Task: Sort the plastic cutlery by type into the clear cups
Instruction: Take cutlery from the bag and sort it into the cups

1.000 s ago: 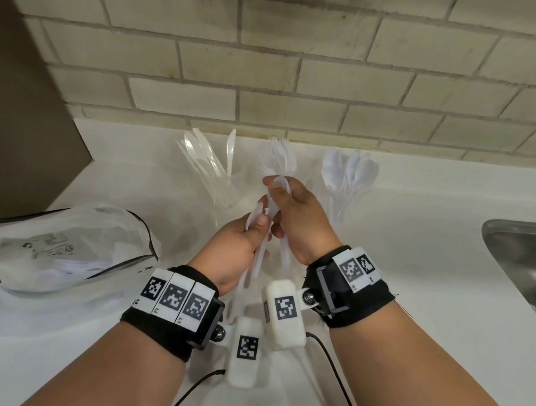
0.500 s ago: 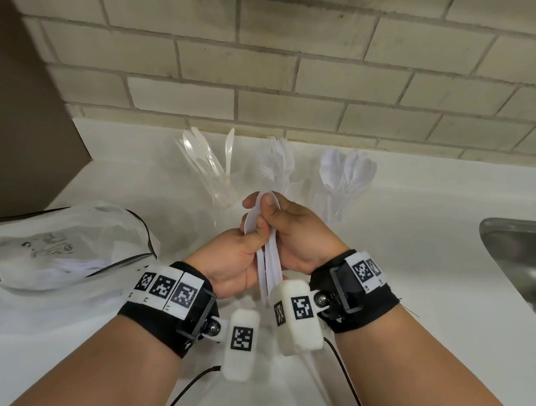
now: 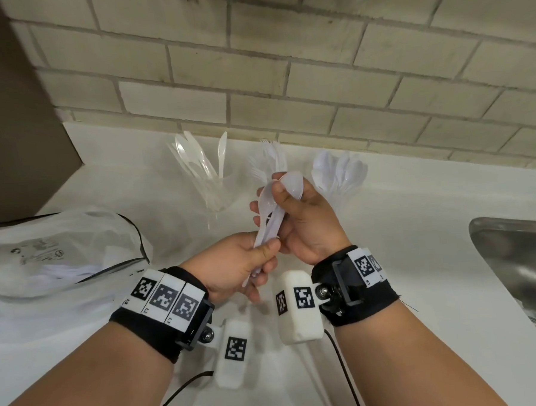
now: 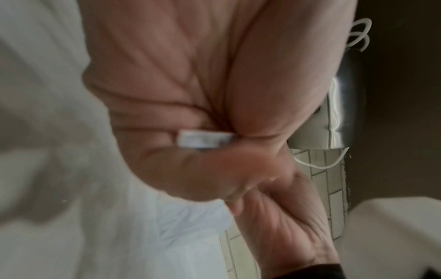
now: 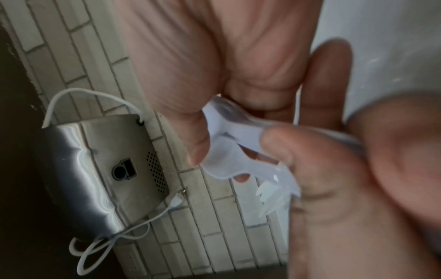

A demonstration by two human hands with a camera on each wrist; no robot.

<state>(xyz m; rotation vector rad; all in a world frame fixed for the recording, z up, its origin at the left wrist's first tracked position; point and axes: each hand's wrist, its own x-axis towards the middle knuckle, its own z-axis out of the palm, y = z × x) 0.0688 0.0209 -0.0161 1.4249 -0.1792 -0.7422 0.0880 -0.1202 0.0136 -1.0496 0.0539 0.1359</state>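
Spoons (image 3: 275,213) pinched between left hand (image 3: 233,266) and right hand (image 3: 305,225).

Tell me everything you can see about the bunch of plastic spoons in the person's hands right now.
The spoons are a small bunch of white, slightly see-through plastic, held above the white counter, tilted with bowls up and away. The left hand grips the handle ends low down; the right hand pinches the bowls, thumb over the front. At least two bowls show, fanned apart; the exact count cannot be told. They sit in front of the cup of forks, in none of the cups.
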